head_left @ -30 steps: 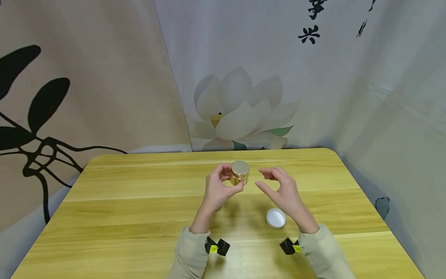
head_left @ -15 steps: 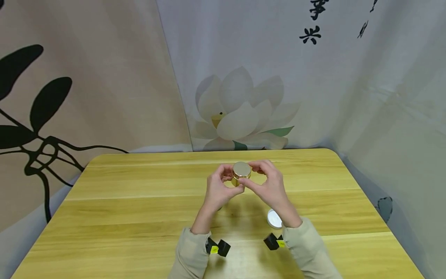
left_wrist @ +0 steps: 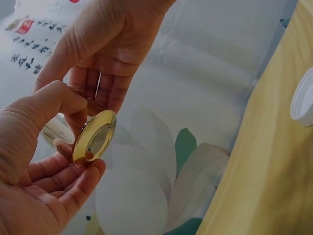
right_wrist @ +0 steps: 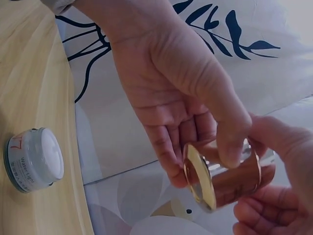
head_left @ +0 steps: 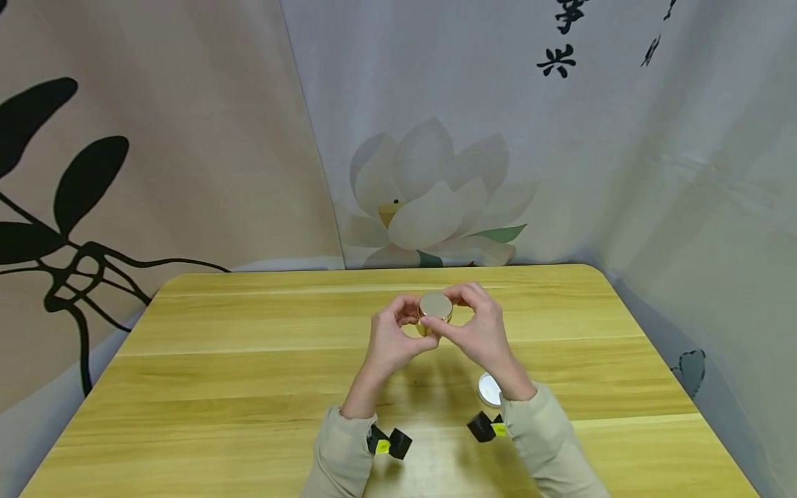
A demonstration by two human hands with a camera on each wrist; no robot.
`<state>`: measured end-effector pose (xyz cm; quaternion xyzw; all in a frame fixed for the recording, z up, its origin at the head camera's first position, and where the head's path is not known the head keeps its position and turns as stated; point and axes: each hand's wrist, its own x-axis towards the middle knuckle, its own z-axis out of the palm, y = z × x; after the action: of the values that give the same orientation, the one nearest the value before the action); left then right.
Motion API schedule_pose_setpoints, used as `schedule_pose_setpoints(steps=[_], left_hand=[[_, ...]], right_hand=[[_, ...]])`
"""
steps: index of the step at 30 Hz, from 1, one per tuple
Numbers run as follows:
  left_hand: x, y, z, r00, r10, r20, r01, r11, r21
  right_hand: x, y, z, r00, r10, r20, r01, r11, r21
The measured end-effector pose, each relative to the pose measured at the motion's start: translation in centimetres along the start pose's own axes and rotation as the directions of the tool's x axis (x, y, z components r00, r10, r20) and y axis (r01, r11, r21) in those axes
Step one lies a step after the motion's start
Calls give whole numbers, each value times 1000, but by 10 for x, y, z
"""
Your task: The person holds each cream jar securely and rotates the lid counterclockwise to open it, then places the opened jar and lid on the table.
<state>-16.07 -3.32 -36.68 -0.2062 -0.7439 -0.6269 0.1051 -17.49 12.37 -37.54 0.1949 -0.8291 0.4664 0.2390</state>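
**Right hand [head_left: 482, 328] has moved in onto the gold container [head_left: 435, 304]**

Held apart a second ago, it now pinches the container near the top, while the left hand [head_left: 391, 337] grips lower down, above the table [head_left: 249, 387], slightly right of midway between its side edges. On the table, a white lid [head_left: 489, 390] lies near the right sleeve [head_left: 544, 436]; a glass jar [right_wrist: 29, 161] stands too.

Wood-grain desk [head_left: 249, 387]; white lid [head_left: 488, 391] placed right of middle, near half; labelled glass jar [right_wrist: 34, 160] also stood upright on it.
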Motion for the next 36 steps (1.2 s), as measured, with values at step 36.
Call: schedule_pose_setpoints(steps=[36], left_hand=[[-2,0,-4,999,3,36,-1,999,-43]], right_hand=[[2,6,-9,980,-31,198,0,988,154]])
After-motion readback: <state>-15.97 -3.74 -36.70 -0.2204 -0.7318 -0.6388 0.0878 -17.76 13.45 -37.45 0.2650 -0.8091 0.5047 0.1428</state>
